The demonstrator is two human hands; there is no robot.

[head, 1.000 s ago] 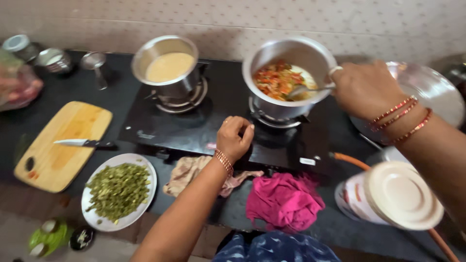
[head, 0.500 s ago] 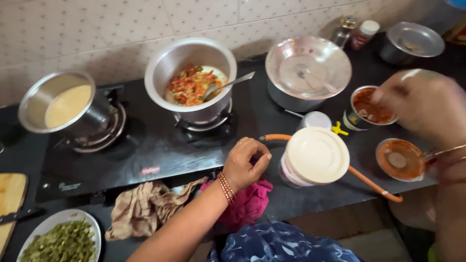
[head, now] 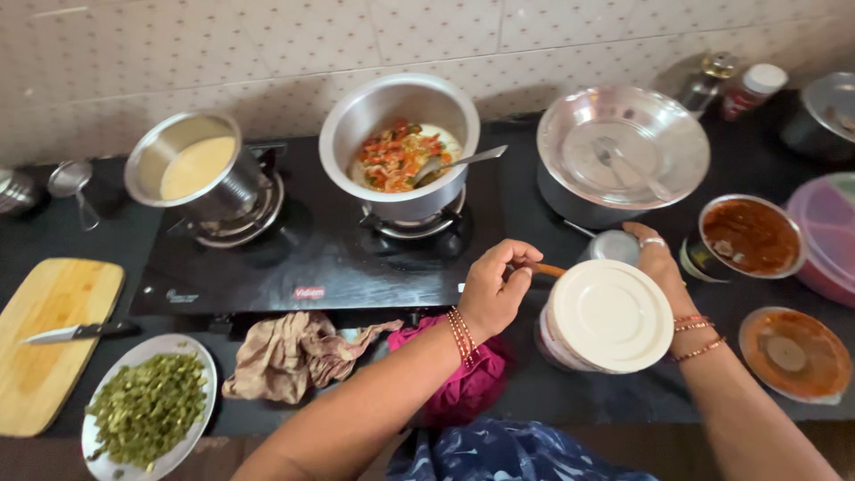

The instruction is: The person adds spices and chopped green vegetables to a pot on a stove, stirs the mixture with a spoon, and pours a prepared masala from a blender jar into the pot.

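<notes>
White-lidded container (head: 607, 315); steel pot (head: 399, 142) with red-orange and green vegetables; steel pan (head: 189, 167) of pale cream liquid; black stove (head: 303, 258); magenta cloth (head: 468, 379); brown patterned cloth (head: 289, 352); white plate (head: 147, 405) of chopped green beans; tan cutting board (head: 49, 343); black desk (head: 623, 405).

— What am I looking at up top, finish-wise?

— I'm seeing brushed metal on the pot (head: 401, 111) and the milk pan (head: 183, 169), both dully shining, and the wide steel bowl (head: 623, 147) is gleaming brighter. The stove top (head: 303, 258) is showing glossy black glass.

— And nearer my hands?

— I'm reading the white lid (head: 608, 315) as smooth matt plastic, the cutting board (head: 49, 343) as pale bare wood, the pink rag (head: 468, 383) and brown rag (head: 298, 352) as soft crumpled cloth.
</notes>
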